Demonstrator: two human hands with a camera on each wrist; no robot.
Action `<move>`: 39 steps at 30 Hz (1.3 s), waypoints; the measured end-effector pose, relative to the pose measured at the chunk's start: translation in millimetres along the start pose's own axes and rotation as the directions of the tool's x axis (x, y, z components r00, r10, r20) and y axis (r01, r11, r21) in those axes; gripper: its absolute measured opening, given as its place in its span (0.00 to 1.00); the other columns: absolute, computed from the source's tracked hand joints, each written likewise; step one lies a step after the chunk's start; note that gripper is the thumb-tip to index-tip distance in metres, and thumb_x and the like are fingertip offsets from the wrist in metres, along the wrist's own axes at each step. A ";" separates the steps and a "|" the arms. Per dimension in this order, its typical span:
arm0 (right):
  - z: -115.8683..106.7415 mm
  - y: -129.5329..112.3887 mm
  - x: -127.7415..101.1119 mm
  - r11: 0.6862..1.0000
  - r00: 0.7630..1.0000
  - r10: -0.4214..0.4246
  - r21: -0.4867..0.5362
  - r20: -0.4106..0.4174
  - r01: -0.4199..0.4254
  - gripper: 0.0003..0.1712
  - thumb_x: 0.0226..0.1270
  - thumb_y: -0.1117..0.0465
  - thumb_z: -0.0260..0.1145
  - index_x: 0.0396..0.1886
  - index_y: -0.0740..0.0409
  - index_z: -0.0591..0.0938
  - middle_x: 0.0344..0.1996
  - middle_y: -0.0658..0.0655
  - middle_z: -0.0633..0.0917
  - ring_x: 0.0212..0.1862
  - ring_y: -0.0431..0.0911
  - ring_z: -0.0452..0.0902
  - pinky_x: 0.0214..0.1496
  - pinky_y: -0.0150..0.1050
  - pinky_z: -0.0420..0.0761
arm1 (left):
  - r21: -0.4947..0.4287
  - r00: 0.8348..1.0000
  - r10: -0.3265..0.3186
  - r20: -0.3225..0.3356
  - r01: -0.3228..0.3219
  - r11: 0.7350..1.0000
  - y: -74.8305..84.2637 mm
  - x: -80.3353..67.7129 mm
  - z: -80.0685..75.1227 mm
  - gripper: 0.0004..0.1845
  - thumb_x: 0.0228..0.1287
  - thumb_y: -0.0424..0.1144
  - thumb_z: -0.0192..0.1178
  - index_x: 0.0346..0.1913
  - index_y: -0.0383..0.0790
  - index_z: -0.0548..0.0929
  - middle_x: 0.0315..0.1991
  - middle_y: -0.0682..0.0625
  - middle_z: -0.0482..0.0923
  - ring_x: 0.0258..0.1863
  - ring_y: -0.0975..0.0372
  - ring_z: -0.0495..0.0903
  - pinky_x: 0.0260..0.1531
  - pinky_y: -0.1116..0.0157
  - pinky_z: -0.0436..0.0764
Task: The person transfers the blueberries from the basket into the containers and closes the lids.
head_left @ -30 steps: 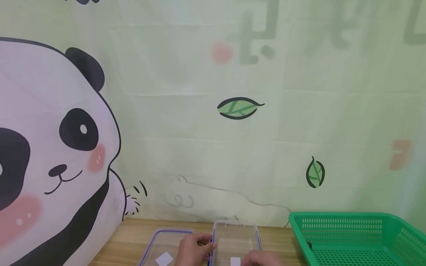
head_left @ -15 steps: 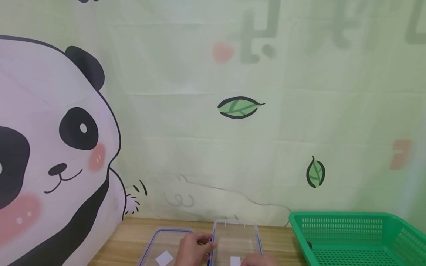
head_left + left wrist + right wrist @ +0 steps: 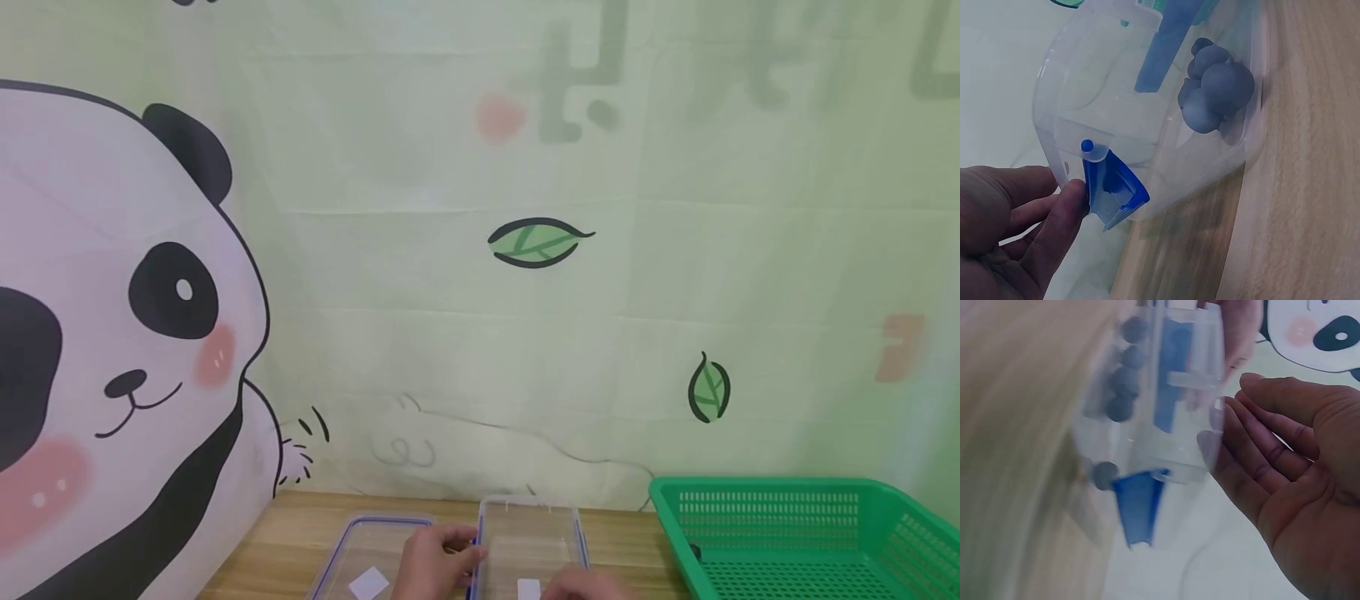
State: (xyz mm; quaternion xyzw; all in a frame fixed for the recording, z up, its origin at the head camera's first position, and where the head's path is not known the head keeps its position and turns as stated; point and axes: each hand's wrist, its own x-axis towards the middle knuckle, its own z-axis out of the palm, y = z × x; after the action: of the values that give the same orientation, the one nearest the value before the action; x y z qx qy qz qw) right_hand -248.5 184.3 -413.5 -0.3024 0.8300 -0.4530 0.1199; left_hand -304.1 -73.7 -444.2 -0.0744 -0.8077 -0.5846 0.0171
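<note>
A clear plastic food box (image 3: 528,533) with blue clips stands upright on the table. Through its wall in the left wrist view, several dark blue-grey round balls (image 3: 1225,87) lie clustered at the bottom. My left hand (image 3: 438,562) is at the box's left side, with thumb and fingers pinching its rim beside a hanging blue clip (image 3: 1116,190). My right hand (image 3: 1304,450) is at the opposite side. Its fingertips are against the box's edge, and the thumb is held apart above them. In the head view, the bottom edge cuts off much of this right hand (image 3: 585,585).
A second clear rectangle with blue edging (image 3: 337,546) and a white label (image 3: 369,583) lies left of the box. To the right stands a green mesh basket (image 3: 757,492) with a small dark thing at its left wall. A panda-print cloth (image 3: 420,333) hangs behind the wooden table (image 3: 292,533).
My right hand dips slightly, then comes back up a little at the box's right side. The left hand and the box keep their places.
</note>
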 end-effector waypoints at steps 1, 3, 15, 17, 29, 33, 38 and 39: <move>-3.9 -2.4 -0.7 1.000 1.000 0.014 0.010 0.005 -0.014 0.04 0.75 0.64 0.69 0.43 0.60 0.87 0.33 0.45 0.86 0.36 0.38 0.82 0.40 0.33 0.83 | 0.002 1.000 0.001 -0.002 -0.001 1.000 0.0 0.0 0.1 0.13 0.66 0.27 0.72 0.50 0.22 0.87 0.33 0.49 0.84 0.30 0.60 0.85 0.31 0.60 0.91; -11.7 -5.8 -2.9 0.999 0.999 0.030 0.027 0.017 -0.030 0.06 0.76 0.64 0.68 0.47 0.60 0.87 0.37 0.47 0.87 0.40 0.41 0.83 0.44 0.35 0.83 | 0.002 1.000 0.000 -0.003 0.000 1.000 0.2 0.2 -0.3 0.13 0.66 0.27 0.72 0.50 0.22 0.87 0.33 0.49 0.84 0.30 0.60 0.85 0.31 0.61 0.91; -44.8 -20.3 -26.2 0.988 0.977 -0.081 -0.144 -0.195 0.053 0.05 0.74 0.63 0.72 0.45 0.56 0.89 0.38 0.45 0.89 0.39 0.38 0.85 0.43 0.34 0.87 | 0.003 1.000 -0.004 -0.004 0.004 1.000 -1.8 1.5 0.2 0.13 0.66 0.27 0.72 0.50 0.23 0.87 0.33 0.49 0.84 0.30 0.60 0.85 0.31 0.62 0.90; -50.6 -23.8 -30.8 0.984 0.970 -0.080 -0.173 -0.228 0.041 0.05 0.73 0.63 0.73 0.46 0.57 0.88 0.39 0.46 0.89 0.39 0.37 0.84 0.42 0.33 0.86 | 0.003 1.000 -0.006 -0.003 0.006 1.000 -2.0 1.9 0.4 0.13 0.66 0.27 0.73 0.50 0.23 0.87 0.33 0.49 0.84 0.30 0.60 0.85 0.31 0.62 0.90; -75.5 -23.6 -50.5 0.950 0.919 -0.104 -0.311 -0.380 -0.022 0.08 0.72 0.60 0.74 0.48 0.55 0.87 0.41 0.44 0.88 0.40 0.36 0.85 0.41 0.34 0.87 | 0.003 1.000 0.008 -0.009 -0.008 1.000 -2.5 1.5 -1.0 0.14 0.65 0.28 0.73 0.50 0.22 0.87 0.33 0.49 0.84 0.30 0.60 0.85 0.31 0.60 0.91; -79.4 -26.1 -55.8 0.940 0.903 -0.113 -0.340 -0.414 -0.038 0.08 0.72 0.59 0.74 0.48 0.53 0.87 0.41 0.43 0.88 0.41 0.35 0.85 0.42 0.35 0.87 | 0.010 1.000 0.002 -0.009 -0.002 1.000 -2.0 1.6 -1.1 0.13 0.65 0.27 0.73 0.50 0.23 0.87 0.33 0.49 0.84 0.29 0.60 0.85 0.31 0.61 0.91; -90.9 -32.2 -67.0 0.942 0.895 -0.039 -0.316 -0.444 -0.115 0.10 0.74 0.55 0.73 0.50 0.51 0.87 0.43 0.42 0.88 0.43 0.35 0.84 0.43 0.35 0.86 | 0.015 1.000 -0.001 0.000 0.001 1.000 -1.7 2.6 -0.6 0.13 0.65 0.27 0.73 0.50 0.24 0.88 0.33 0.48 0.84 0.29 0.59 0.86 0.30 0.62 0.90; -94.2 -33.6 -69.2 0.938 0.895 -0.039 -0.324 -0.445 -0.121 0.10 0.75 0.55 0.73 0.51 0.51 0.87 0.43 0.42 0.88 0.43 0.35 0.84 0.43 0.35 0.86 | 0.014 1.000 -0.003 -0.001 0.003 1.000 -1.4 3.0 -1.0 0.13 0.65 0.27 0.73 0.50 0.24 0.88 0.33 0.49 0.84 0.30 0.59 0.86 0.30 0.62 0.90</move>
State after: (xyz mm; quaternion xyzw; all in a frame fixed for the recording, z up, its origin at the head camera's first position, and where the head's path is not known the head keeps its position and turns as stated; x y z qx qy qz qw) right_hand -225.2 277.0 -338.1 -0.1891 0.9076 -0.3557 -0.1178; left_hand -307.3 -74.8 -444.8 -0.0728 -0.8118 -0.5791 0.0172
